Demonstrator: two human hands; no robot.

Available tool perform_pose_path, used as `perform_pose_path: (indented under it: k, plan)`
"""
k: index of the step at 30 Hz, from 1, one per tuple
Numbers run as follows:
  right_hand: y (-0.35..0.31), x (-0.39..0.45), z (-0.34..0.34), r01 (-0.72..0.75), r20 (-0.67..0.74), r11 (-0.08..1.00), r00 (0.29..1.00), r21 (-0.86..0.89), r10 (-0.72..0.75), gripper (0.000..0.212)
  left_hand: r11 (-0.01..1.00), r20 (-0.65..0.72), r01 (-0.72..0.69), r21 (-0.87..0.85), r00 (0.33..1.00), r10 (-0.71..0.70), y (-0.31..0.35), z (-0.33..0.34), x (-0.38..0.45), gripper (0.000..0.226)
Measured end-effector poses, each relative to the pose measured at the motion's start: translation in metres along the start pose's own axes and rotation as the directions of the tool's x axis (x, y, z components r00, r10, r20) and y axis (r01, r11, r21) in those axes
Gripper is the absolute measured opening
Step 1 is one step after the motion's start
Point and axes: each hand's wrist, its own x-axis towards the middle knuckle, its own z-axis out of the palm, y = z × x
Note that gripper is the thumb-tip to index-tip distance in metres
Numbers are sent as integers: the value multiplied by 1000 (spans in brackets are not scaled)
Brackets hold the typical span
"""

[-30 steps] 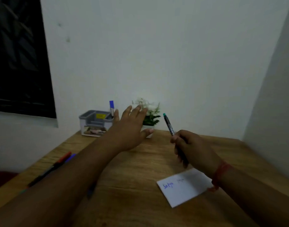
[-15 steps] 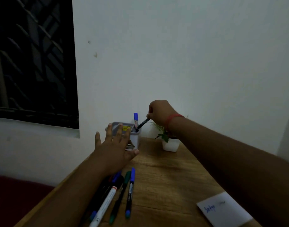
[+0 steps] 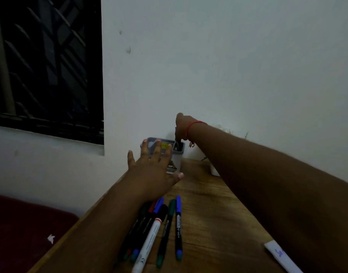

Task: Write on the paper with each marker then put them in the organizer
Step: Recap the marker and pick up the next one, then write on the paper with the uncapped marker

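Note:
A grey desk organizer (image 3: pixel 176 159) stands against the wall at the far end of the wooden table (image 3: pixel 208 213). My right hand (image 3: pixel 181 126), with a red thread on its wrist, is directly above the tall right compartment and pinches a dark green-capped marker (image 3: pixel 178 144) whose lower end is inside that compartment. The blue cap of another marker shows just behind the hand. Fingers spread, my left hand (image 3: pixel 151 171) hovers in front of the organizer, holding nothing. Several markers (image 3: pixel 169 229) lie side by side on the table below it. The paper (image 3: pixel 280 255) with blue writing shows at the lower right.
A white plant pot (image 3: pixel 214 172) stands right of the organizer, mostly hidden by my right arm. A dark barred window (image 3: pixel 47 66) is at the upper left. The table's left edge runs diagonally, with a dark red surface (image 3: pixel 21 229) below it.
My right hand carried the green-capped marker from above the paper to the organizer and lowered it into the tall compartment. My left hand stayed open near the organizer. The view swung left.

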Motion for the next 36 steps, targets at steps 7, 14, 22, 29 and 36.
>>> perform_pose_path:
  k: [7,14,22,29,36]
  plan:
    - [9,-14,-1,165,-390,983,902,-78,-183,44,998,108,-64,-21,992,66,-2,0,-2,87]
    - [33,-97,-3,452,-502,883,739,-126,-450,46,906,196,-267,-327,919,341,7,-15,-17,45]
    - [85,-175,7,441,-441,893,787,-86,-431,48,870,259,-301,-390,871,418,18,-20,-24,32]
    - [133,-212,4,371,-443,924,817,-86,-369,49,861,258,-405,-308,836,485,27,-12,-26,29]
    - [190,-250,5,271,-398,961,876,-57,-271,53,853,234,-409,-323,839,491,30,-11,-23,21]
